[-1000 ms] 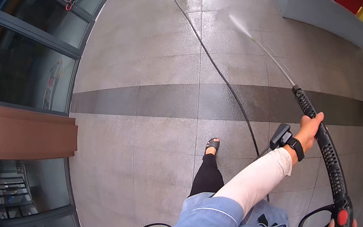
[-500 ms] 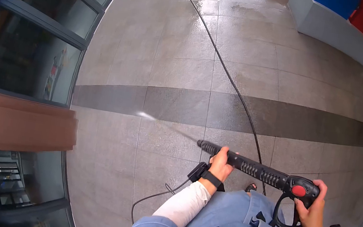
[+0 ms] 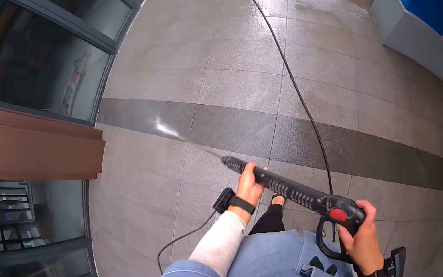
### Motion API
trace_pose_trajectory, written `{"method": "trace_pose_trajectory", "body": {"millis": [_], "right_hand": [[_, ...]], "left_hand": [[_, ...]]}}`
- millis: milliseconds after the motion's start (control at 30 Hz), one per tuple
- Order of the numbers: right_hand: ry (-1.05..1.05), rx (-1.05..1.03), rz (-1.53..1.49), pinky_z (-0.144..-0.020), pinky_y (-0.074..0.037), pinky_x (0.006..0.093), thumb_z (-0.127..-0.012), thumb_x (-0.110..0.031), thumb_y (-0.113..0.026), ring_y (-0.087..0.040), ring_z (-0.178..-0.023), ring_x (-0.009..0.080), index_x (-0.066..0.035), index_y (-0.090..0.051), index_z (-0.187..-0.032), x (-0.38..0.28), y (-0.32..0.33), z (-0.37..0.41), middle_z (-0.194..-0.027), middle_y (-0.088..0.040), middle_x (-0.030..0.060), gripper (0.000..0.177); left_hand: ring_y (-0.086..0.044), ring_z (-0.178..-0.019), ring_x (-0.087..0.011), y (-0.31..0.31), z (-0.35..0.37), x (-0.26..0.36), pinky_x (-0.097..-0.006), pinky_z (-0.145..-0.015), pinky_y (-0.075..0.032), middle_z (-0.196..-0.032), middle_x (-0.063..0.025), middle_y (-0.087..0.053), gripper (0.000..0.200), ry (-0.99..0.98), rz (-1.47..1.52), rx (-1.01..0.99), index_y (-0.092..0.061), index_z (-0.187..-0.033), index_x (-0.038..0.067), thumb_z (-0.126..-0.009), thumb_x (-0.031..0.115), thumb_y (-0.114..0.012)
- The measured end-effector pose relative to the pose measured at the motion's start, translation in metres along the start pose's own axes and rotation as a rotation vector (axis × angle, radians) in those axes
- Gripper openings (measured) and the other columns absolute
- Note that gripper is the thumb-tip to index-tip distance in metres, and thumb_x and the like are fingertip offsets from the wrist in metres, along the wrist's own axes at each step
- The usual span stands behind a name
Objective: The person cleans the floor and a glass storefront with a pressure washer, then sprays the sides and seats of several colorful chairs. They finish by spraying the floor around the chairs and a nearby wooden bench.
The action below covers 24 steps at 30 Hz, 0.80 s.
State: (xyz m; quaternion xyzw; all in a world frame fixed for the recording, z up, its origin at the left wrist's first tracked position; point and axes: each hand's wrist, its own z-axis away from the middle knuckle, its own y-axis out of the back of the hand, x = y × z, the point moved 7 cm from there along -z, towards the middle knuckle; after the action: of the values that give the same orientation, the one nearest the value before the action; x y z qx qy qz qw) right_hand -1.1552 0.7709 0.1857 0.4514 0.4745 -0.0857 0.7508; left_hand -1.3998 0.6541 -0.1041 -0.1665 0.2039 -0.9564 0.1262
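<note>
A long black spray lance (image 3: 294,192) with a red button and a trigger loop points to the left across my body. My left hand (image 3: 250,188) is wrapped round its front part, close behind the nozzle. At the rear end, my right hand (image 3: 363,237) closes round the handle beside the red button. A thin jet leaves the nozzle and ends in a white patch of spray (image 3: 166,129) over the dark floor stripe. Each wrist wears a black strap with a small device.
Glass doors (image 3: 48,62) and a brown pillar (image 3: 28,148) line the left side. A black hose (image 3: 303,100) crosses the wet tiled floor (image 3: 241,89). At the upper right stands a grey counter (image 3: 420,51) with blue, red and yellow blocks. One foot (image 3: 278,200) shows below the lance.
Both hands and the lance have shifted left and slightly up in view. The spray patch has moved left, and floor and hose appear further right. More of one leg shows.
</note>
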Motion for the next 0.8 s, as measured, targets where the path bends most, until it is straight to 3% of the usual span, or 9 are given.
{"method": "trace_pose_trajectory", "body": {"millis": [67,167,333,433,500,600,700,733,800], "right_hand": [[0.025,-0.142,-0.006,-0.066,-0.047,0.0385,-0.068,-0.005,-0.065,-0.057,-0.080,0.0385,-0.004,-0.028,-0.113,0.001,-0.024,-0.017,-0.088,-0.056,0.0213,0.058],[-0.013,-0.114,0.007,-0.067,-0.046,0.0384,-0.069,-0.005,-0.064,-0.057,-0.080,0.0386,-0.004,-0.027,-0.114,-0.010,-0.023,-0.022,-0.088,-0.056,0.0216,0.058],[0.096,0.439,0.322,-0.074,-0.043,0.0339,-0.068,0.001,-0.065,-0.053,-0.084,0.0293,0.000,-0.028,-0.114,-0.021,0.001,0.008,-0.100,-0.046,0.0199,0.059],[0.158,0.511,0.455,-0.072,-0.044,0.0354,-0.068,0.000,-0.066,-0.054,-0.082,0.0312,0.001,-0.029,-0.115,-0.048,0.011,0.002,-0.101,-0.046,0.0197,0.060],[0.214,0.405,0.406,-0.071,-0.045,0.0364,-0.067,0.000,-0.066,-0.055,-0.081,0.0338,0.001,-0.029,-0.114,-0.047,0.005,-0.004,-0.099,-0.048,0.0207,0.060],[0.132,0.079,0.202,-0.064,-0.045,0.0408,-0.068,-0.005,-0.065,-0.057,-0.072,0.0384,-0.001,-0.030,-0.110,-0.038,-0.016,-0.033,-0.084,-0.055,0.0220,0.055],[-0.067,-0.430,0.057,-0.061,-0.043,0.0429,-0.070,-0.012,-0.065,-0.056,-0.071,0.0401,-0.005,-0.029,-0.110,0.007,-0.052,-0.070,-0.077,-0.057,0.0227,0.055],[-0.077,-0.468,0.019,-0.055,-0.043,0.0389,-0.069,-0.014,-0.065,-0.057,-0.064,0.0363,-0.008,-0.032,-0.110,0.015,-0.056,-0.075,-0.069,-0.056,0.0190,0.053],[-0.114,-0.454,0.016,-0.058,-0.043,0.0408,-0.069,-0.014,-0.065,-0.056,-0.068,0.0386,-0.007,-0.031,-0.110,0.023,-0.054,-0.075,-0.073,-0.057,0.0211,0.054]], "left_hand": [[-0.048,-0.083,-0.0257,0.041,0.025,0.021,-0.0474,-0.072,-0.046,-0.092,-0.0126,-0.043,0.026,0.049,-0.008,0.159,-0.036,-0.102,0.006,-0.082,0.020,-0.046],[-0.050,-0.077,-0.0252,0.027,0.014,0.025,-0.0467,-0.071,-0.047,-0.092,-0.0116,-0.044,0.025,0.084,-0.010,0.159,-0.037,-0.099,0.006,-0.082,0.020,-0.047],[-0.053,-0.071,-0.0256,-0.162,-0.013,-0.002,-0.0415,-0.069,-0.047,-0.079,-0.0132,-0.052,0.022,0.120,-0.189,-0.323,-0.042,-0.091,0.003,-0.081,0.018,-0.055],[-0.055,-0.066,-0.0237,-0.215,-0.008,-0.015,-0.0364,-0.065,-0.049,-0.073,-0.0117,-0.053,0.022,0.109,-0.158,-0.430,-0.044,-0.089,0.003,-0.080,0.018,-0.057],[-0.054,-0.066,-0.0237,-0.183,-0.024,-0.007,-0.0362,-0.066,-0.048,-0.073,-0.0125,-0.054,0.024,0.098,-0.145,-0.364,-0.043,-0.090,0.004,-0.080,0.020,-0.057],[-0.052,-0.074,-0.0218,-0.057,-0.032,0.020,-0.0389,-0.070,-0.046,-0.082,-0.0105,-0.052,0.026,0.058,0.000,-0.110,-0.044,-0.090,0.002,-0.079,0.020,-0.060],[-0.051,-0.099,-0.0304,0.108,0.013,0.006,-0.0491,-0.088,-0.039,-0.107,-0.0192,-0.052,0.034,0.204,-0.004,0.250,-0.046,-0.102,-0.001,-0.085,0.024,-0.031],[-0.052,-0.097,-0.0295,0.161,0.010,0.001,-0.0495,-0.084,-0.041,-0.104,-0.0182,-0.054,0.032,0.242,-0.108,0.263,-0.048,-0.099,-0.002,-0.084,0.024,-0.035],[-0.053,-0.095,-0.0252,0.174,0.001,0.011,-0.0446,-0.079,-0.044,-0.098,-0.0133,-0.057,0.028,-0.042,-1.736,-0.128,-0.049,-0.092,-0.002,-0.080,0.023,-0.045]]}}
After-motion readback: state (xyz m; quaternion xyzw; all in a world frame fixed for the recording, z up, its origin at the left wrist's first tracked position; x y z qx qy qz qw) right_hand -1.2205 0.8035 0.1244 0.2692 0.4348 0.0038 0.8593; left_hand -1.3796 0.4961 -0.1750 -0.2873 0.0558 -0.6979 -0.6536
